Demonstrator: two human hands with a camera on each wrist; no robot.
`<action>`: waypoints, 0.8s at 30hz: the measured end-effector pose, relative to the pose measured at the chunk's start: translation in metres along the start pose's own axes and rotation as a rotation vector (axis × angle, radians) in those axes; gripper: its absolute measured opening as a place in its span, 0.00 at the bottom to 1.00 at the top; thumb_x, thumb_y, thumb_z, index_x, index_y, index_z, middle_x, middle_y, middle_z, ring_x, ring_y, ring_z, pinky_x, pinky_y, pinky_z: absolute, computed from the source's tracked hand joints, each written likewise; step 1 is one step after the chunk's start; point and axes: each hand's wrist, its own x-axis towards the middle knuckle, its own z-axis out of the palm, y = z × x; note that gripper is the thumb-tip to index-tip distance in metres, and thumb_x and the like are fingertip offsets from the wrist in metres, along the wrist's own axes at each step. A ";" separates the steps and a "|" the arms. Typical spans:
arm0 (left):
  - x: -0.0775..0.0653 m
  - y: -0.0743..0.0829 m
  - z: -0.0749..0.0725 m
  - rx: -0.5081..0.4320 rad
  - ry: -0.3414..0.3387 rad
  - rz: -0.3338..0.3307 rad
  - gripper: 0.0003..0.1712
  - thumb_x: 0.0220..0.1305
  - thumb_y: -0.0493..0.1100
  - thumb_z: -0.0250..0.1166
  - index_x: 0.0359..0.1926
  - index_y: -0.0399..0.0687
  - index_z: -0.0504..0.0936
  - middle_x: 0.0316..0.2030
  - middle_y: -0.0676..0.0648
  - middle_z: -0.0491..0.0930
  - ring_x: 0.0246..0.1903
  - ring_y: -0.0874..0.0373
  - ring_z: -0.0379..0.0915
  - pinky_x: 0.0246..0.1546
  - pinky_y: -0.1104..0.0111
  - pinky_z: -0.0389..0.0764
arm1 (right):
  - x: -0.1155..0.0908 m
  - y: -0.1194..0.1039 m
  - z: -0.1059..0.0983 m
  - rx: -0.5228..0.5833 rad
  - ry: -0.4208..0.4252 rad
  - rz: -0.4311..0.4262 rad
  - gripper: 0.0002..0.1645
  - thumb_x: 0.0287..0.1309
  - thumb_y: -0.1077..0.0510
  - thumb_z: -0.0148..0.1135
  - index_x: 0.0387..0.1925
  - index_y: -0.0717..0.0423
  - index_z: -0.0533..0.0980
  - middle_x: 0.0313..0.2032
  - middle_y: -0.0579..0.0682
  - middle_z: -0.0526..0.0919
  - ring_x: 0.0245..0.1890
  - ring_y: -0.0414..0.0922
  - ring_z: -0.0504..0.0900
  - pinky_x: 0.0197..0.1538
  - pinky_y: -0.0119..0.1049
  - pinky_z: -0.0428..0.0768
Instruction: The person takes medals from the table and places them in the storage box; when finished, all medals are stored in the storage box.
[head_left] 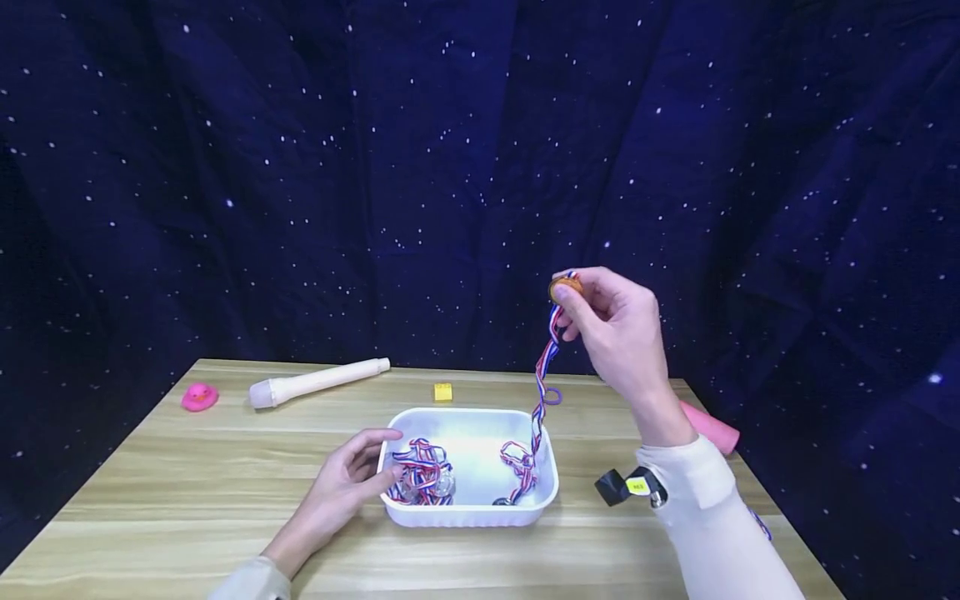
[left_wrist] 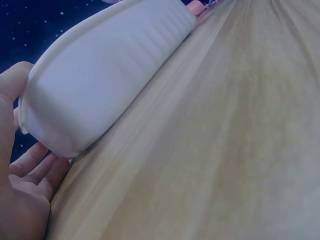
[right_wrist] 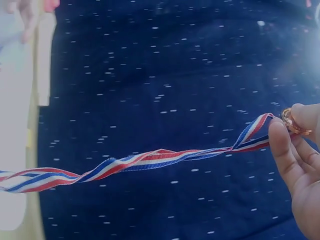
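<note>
My right hand (head_left: 626, 329) pinches a bronze-coloured medal (head_left: 564, 288) high above the white plastic tub (head_left: 467, 517). From it a twisted red, white and blue ribbon (right_wrist: 165, 159) trails down into the tub's right side. Beside the ribbon's lower end, a dark round medal edge (head_left: 502, 502) shows inside. My left hand (head_left: 348, 479) holds the tub's left end, thumb over the rim and the other fingers along the outer wall. Under that thumb lies a tangle of striped ribbons (head_left: 426, 467) with silver medals (head_left: 445, 483).
Behind the tub are a yellow block (head_left: 443, 392) and a purple ring (head_left: 553, 396). A pale microphone (head_left: 322, 382) and a pink rubber duck (head_left: 199, 397) lie at the back left. A pink cylinder (head_left: 712, 429) lies partly behind my right forearm. A dark starry curtain (head_left: 450, 183) hangs beyond the table.
</note>
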 end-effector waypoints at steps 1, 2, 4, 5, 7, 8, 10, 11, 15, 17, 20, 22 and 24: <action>0.000 0.000 0.000 -0.001 0.000 -0.002 0.30 0.70 0.36 0.77 0.71 0.43 0.80 0.70 0.32 0.80 0.70 0.38 0.77 0.70 0.72 0.78 | -0.003 0.004 0.003 -0.005 -0.015 0.014 0.07 0.74 0.64 0.73 0.49 0.63 0.88 0.30 0.59 0.89 0.23 0.45 0.86 0.28 0.35 0.89; 0.000 0.000 0.001 -0.002 -0.001 -0.004 0.30 0.70 0.36 0.77 0.71 0.43 0.80 0.70 0.32 0.80 0.70 0.39 0.77 0.70 0.72 0.78 | -0.007 0.009 0.006 -0.005 -0.029 0.029 0.07 0.74 0.64 0.73 0.50 0.63 0.88 0.30 0.59 0.89 0.23 0.45 0.86 0.28 0.35 0.89; 0.000 0.000 0.001 -0.001 -0.001 -0.009 0.31 0.70 0.36 0.77 0.71 0.44 0.80 0.70 0.32 0.80 0.70 0.39 0.77 0.70 0.72 0.78 | -0.013 0.016 0.010 -0.002 -0.051 0.060 0.08 0.74 0.65 0.72 0.51 0.62 0.88 0.30 0.59 0.89 0.23 0.44 0.86 0.29 0.36 0.90; 0.000 0.000 0.001 -0.001 0.000 -0.010 0.31 0.70 0.36 0.77 0.71 0.44 0.80 0.70 0.33 0.80 0.70 0.39 0.77 0.70 0.72 0.78 | -0.016 0.019 0.011 0.001 -0.061 0.077 0.09 0.74 0.65 0.72 0.52 0.61 0.88 0.30 0.59 0.89 0.24 0.45 0.87 0.30 0.36 0.90; 0.000 0.001 0.001 -0.001 -0.002 -0.014 0.31 0.70 0.36 0.77 0.71 0.44 0.80 0.70 0.33 0.80 0.70 0.38 0.77 0.71 0.72 0.77 | -0.023 0.025 0.014 0.013 -0.078 0.112 0.09 0.74 0.66 0.72 0.52 0.61 0.88 0.31 0.60 0.89 0.25 0.45 0.88 0.32 0.36 0.91; 0.000 0.000 0.000 0.001 -0.002 -0.014 0.31 0.70 0.36 0.77 0.71 0.44 0.80 0.69 0.33 0.80 0.71 0.38 0.77 0.71 0.73 0.77 | -0.027 0.028 0.016 0.021 -0.083 0.130 0.09 0.74 0.66 0.71 0.52 0.61 0.88 0.31 0.60 0.90 0.26 0.46 0.88 0.32 0.36 0.91; 0.001 0.001 -0.001 0.005 -0.001 -0.016 0.31 0.70 0.36 0.78 0.71 0.44 0.80 0.70 0.33 0.80 0.71 0.37 0.77 0.70 0.73 0.77 | -0.036 0.035 0.018 0.038 -0.088 0.163 0.09 0.75 0.66 0.71 0.53 0.61 0.88 0.32 0.61 0.90 0.26 0.48 0.89 0.33 0.38 0.92; 0.001 0.001 -0.001 0.007 0.000 -0.016 0.32 0.70 0.36 0.78 0.71 0.44 0.80 0.70 0.33 0.80 0.70 0.37 0.77 0.70 0.73 0.77 | -0.040 0.038 0.019 0.049 -0.089 0.180 0.09 0.75 0.67 0.71 0.53 0.61 0.87 0.32 0.61 0.89 0.27 0.48 0.89 0.33 0.37 0.92; 0.001 0.002 -0.002 0.010 0.006 -0.015 0.32 0.69 0.36 0.78 0.71 0.44 0.80 0.70 0.32 0.80 0.70 0.38 0.78 0.69 0.72 0.79 | -0.059 0.053 0.025 0.111 -0.094 0.261 0.12 0.75 0.71 0.67 0.55 0.65 0.85 0.33 0.65 0.89 0.28 0.48 0.90 0.34 0.37 0.93; 0.001 0.002 -0.002 0.008 0.005 -0.012 0.32 0.69 0.36 0.78 0.71 0.43 0.80 0.70 0.32 0.80 0.69 0.37 0.78 0.69 0.71 0.79 | -0.067 0.060 0.028 0.136 -0.098 0.298 0.14 0.74 0.73 0.66 0.57 0.67 0.83 0.36 0.66 0.89 0.29 0.47 0.91 0.35 0.37 0.93; 0.001 0.001 -0.001 0.004 0.000 -0.010 0.31 0.70 0.36 0.78 0.71 0.43 0.80 0.70 0.32 0.80 0.70 0.36 0.77 0.69 0.71 0.80 | -0.079 0.068 0.032 0.161 -0.116 0.345 0.18 0.73 0.76 0.64 0.61 0.67 0.79 0.39 0.68 0.90 0.31 0.49 0.92 0.37 0.40 0.94; 0.000 0.000 -0.001 0.001 -0.004 -0.014 0.31 0.70 0.36 0.77 0.71 0.43 0.80 0.70 0.32 0.80 0.70 0.36 0.77 0.69 0.72 0.79 | -0.086 0.072 0.034 0.155 -0.132 0.371 0.22 0.72 0.76 0.65 0.64 0.64 0.76 0.40 0.67 0.91 0.32 0.49 0.93 0.35 0.41 0.93; 0.000 0.000 0.000 0.000 -0.005 -0.020 0.31 0.70 0.36 0.78 0.71 0.44 0.80 0.70 0.32 0.80 0.70 0.36 0.76 0.69 0.72 0.79 | -0.092 0.075 0.035 0.140 -0.150 0.392 0.25 0.71 0.76 0.67 0.64 0.61 0.73 0.39 0.66 0.91 0.32 0.48 0.92 0.33 0.38 0.91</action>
